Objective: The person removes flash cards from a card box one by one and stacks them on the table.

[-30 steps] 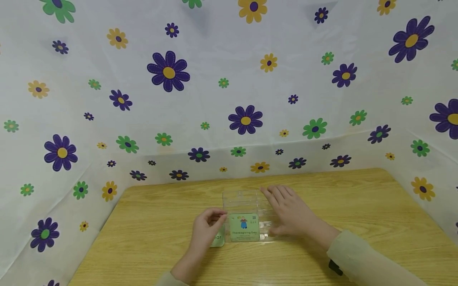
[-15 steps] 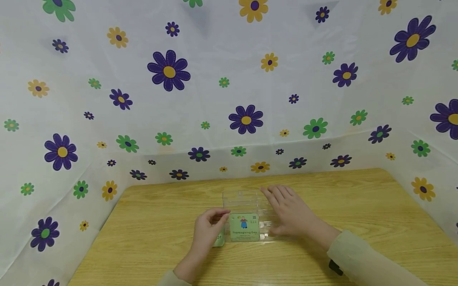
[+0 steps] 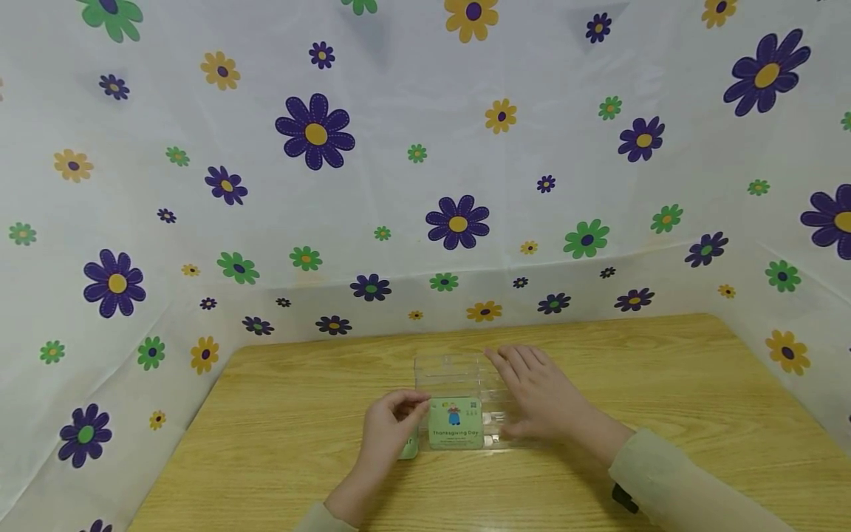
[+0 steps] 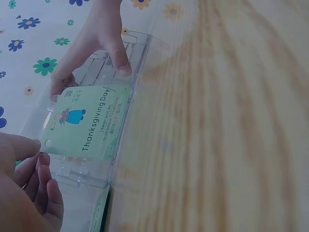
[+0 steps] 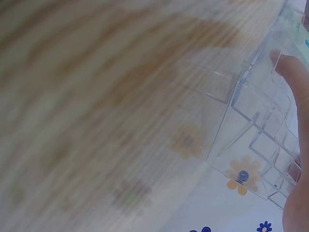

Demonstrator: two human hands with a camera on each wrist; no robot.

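A green card printed "Thanksgiving Day" (image 3: pixel 456 423) lies against a clear plastic compartmented holder (image 3: pixel 447 367). With thumb and index finger my left hand (image 3: pixel 384 432) pinches the card's left corner, beside a small punched hole seen in the left wrist view. A second green card (image 3: pixel 410 446) sits partly hidden behind that hand, only a few letters showing. My right hand (image 3: pixel 544 393) grips the holder's right part, fingers over the far side and thumb on the near side. In the right wrist view the thumb (image 5: pixel 289 72) presses the clear wall.
All this stands on a wood-grain table (image 3: pixel 299 414). White cloth with purple, yellow and green flowers (image 3: pixel 457 223) hangs behind the table and on both sides. A small black object (image 3: pixel 623 498) shows under the right sleeve.
My left hand has slid slightly right to the card's left edge, covering more of the second card. My right hand and the holder have stayed in place.
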